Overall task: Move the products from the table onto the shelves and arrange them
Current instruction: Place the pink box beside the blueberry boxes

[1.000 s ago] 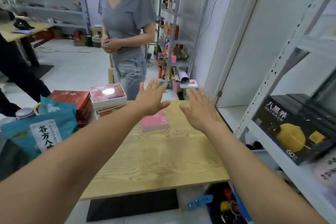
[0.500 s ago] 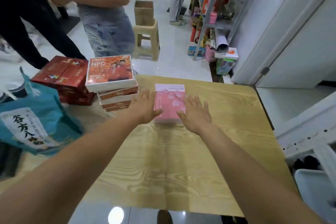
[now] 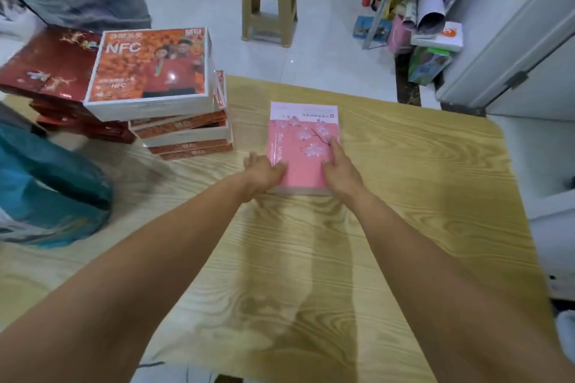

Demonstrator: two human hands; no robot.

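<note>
Both hands are on the pink box [image 3: 303, 149]: left hand [image 3: 264, 172] cups its left edge, right hand [image 3: 340, 166] rests flat on top. It's lying flat on the wooden table [image 3: 404, 196], just right of the NFC box stack [image 3: 174, 96].

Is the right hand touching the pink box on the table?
Touching. In the head view, the right hand lies on the top of the pink box, its fingers flat on the flower print.

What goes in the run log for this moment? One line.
phase: grasping | object: pink flower-print box on table | left hand: left edge | right hand: right side | lifted: no
</note>
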